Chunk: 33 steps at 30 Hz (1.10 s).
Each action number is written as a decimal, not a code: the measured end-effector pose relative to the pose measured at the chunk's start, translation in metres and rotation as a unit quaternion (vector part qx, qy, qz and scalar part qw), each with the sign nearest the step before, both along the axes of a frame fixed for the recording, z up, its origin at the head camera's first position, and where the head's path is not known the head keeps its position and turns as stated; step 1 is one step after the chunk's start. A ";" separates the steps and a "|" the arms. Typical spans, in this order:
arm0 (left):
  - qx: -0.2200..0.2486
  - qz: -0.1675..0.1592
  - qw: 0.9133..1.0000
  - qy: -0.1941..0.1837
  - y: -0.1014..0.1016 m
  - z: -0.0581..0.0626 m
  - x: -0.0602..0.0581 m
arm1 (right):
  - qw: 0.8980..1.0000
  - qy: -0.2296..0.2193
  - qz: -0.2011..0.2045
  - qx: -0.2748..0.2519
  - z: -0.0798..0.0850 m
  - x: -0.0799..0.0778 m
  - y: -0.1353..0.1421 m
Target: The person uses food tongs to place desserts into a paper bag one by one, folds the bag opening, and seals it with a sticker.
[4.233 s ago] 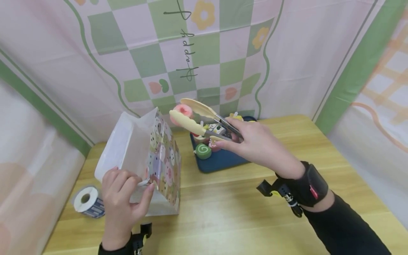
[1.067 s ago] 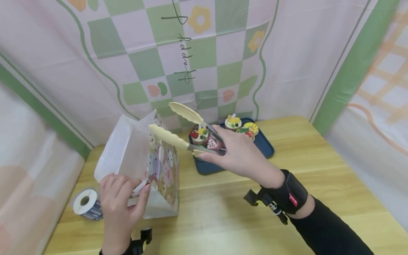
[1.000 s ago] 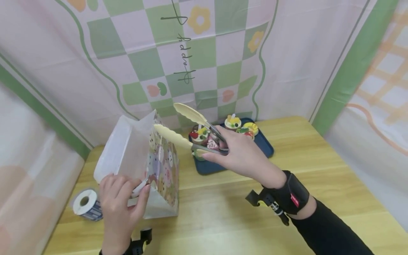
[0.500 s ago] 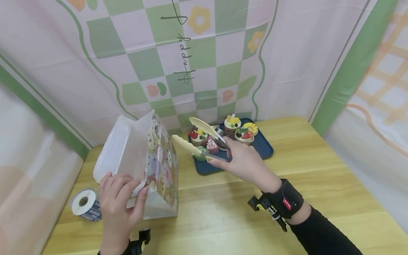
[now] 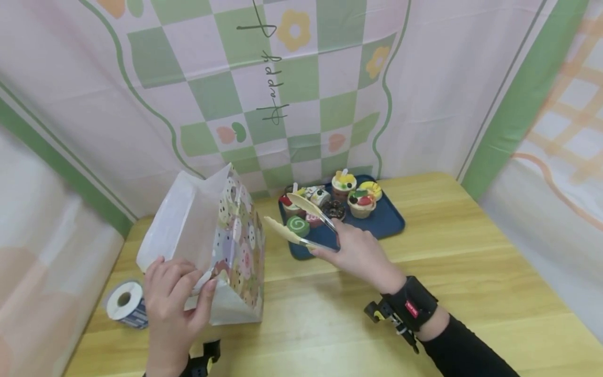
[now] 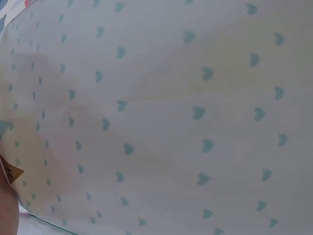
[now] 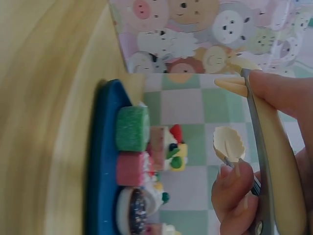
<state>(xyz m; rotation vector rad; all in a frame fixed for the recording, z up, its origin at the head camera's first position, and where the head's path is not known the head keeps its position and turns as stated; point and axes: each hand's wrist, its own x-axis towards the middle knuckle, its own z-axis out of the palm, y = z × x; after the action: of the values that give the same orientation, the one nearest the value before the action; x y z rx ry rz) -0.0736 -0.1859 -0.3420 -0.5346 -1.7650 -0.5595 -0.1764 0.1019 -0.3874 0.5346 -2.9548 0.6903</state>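
While the right hand (image 5: 360, 256) grips a pair of tongs (image 5: 284, 230), with thumb and fingers wrapped on its two arms, the cream-coloured ends stand spread apart. The tongs are held above the near left part of a dark blue tray (image 5: 382, 225), pointing towards a paper bag (image 5: 240, 246). From the right wrist, the thumb lies along one arm and curled fingers hold the other.

The left hand (image 5: 171, 298) pinches the near rim of the bag, thumb on one side and fingers bent over the other. The bag stands upright, its white mouth open, and cartoon animal faces cover the side turned to the tray.

On the tray, just right of the bag, sweets sit close together. A green swirl cake (image 5: 298, 225) is at the near left corner, beside a pink cake (image 5: 313, 220) partly behind the tongs. Next come a chocolate doughnut (image 5: 334, 210) and a white roll (image 5: 320, 197); to their right are a fruit tart (image 5: 361, 204), a yellow ring (image 5: 373, 188) and a cup dessert (image 5: 344, 184) with yellow topping.

Left of the bag, near the left hand, a roll of labels (image 5: 126, 303) stands on the wooden table (image 5: 301, 335). Behind everything hangs a green and white checked cloth (image 5: 294, 94) with flowers and hearts. The left wrist view is mostly filled by a pale surface (image 6: 161, 127) printed with small green hearts.
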 end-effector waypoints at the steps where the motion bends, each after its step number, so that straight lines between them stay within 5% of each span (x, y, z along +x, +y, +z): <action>1: 0.000 0.001 1.000 -0.001 0.000 0.000 0.000 | 1.000 0.000 -0.002 0.002 -0.002 0.000 0.000; 33: 0.002 0.017 1.000 -0.024 -0.001 -0.004 0.000 | 0.998 -0.025 -0.029 0.055 -0.042 -0.010 -0.007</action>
<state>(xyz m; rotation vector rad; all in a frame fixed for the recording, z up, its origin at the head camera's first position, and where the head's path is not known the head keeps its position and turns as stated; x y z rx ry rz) -0.0738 -0.1870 -0.3462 -0.4902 -1.8155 -0.5565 -0.1867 0.0948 -0.4293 0.4421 -3.0557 0.5456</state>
